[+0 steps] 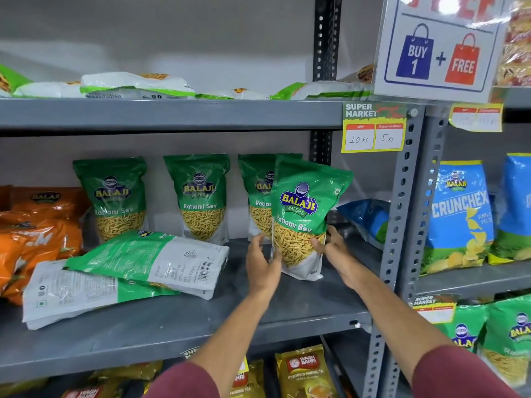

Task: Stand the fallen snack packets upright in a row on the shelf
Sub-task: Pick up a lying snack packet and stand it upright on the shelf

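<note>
Two hands were on one green Ratlami Sev packet (307, 216), held near the right end of the grey shelf (178, 326). My right hand (334, 245) gripped its lower right edge, thumb across the clear window; my left hand (263, 258) cupped the lower left edge, fingers loosely curled against it. Packet's long axis ran near vertical, top leaning slightly right, base corner at or just above the shelf; I could not tell which. It overlapped the third standing packet (258, 193) behind it. Two fallen packets (138, 268) lay flat and stacked to my left, long axes running left to right, nearer my left hand. Judgement: the held packet wanted setting down to the right of the third one.
</note>
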Action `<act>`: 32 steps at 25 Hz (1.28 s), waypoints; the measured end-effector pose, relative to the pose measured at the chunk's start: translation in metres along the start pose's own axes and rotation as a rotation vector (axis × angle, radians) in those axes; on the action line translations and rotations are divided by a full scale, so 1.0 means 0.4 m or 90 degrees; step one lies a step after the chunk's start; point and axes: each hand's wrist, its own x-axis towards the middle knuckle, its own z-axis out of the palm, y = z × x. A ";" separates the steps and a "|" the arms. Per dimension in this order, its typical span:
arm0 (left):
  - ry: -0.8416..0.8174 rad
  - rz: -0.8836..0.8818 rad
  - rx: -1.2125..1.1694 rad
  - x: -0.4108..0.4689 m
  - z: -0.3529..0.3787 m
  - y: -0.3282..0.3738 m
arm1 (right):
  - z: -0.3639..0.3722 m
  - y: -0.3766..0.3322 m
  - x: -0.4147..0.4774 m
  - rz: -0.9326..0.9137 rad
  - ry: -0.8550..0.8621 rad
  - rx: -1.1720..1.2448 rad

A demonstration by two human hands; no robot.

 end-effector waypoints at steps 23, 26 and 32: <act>-0.044 0.018 0.046 -0.024 -0.012 -0.049 | 0.065 0.029 -0.049 0.056 0.060 -0.049; -0.058 0.017 0.055 -0.049 -0.022 -0.045 | 0.054 0.022 -0.089 0.063 0.065 -0.048; -0.088 0.003 0.055 -0.127 -0.037 -0.017 | 0.029 0.015 -0.186 0.056 0.098 -0.028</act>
